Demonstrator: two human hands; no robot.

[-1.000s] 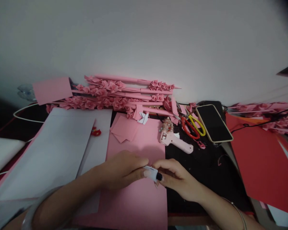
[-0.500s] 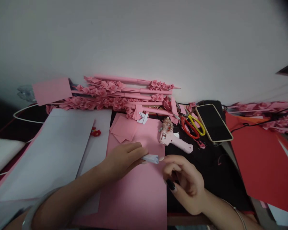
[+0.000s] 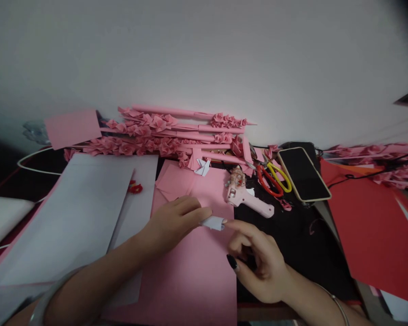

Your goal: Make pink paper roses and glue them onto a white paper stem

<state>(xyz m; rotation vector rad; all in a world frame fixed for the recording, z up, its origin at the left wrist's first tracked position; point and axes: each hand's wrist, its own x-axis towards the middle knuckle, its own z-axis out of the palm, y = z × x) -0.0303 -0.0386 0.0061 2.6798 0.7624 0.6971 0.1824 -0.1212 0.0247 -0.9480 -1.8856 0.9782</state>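
Note:
A small folded piece of white paper (image 3: 213, 222) is pinched in my left hand (image 3: 175, 222), above a pink sheet (image 3: 204, 271). The tip of my right index finger touches the paper's right end. My right hand (image 3: 260, 260) has its other fingers curled, with the thumb apart and nothing gripped between them. Behind my hands, a small white folded paper piece (image 3: 202, 167) lies near a stack of pink squares (image 3: 177, 179).
A pink glue gun (image 3: 250, 199), red and yellow scissors (image 3: 274, 179) and a phone (image 3: 304, 174) lie right of centre. Pink paper flower stems (image 3: 156, 136) line the wall. White sheets (image 3: 78, 217) lie left, red sheets (image 3: 370, 226) right.
My right hand has shifted slightly left, its index fingertip now at the paper's end. The white paper looks turned a little in my left hand.

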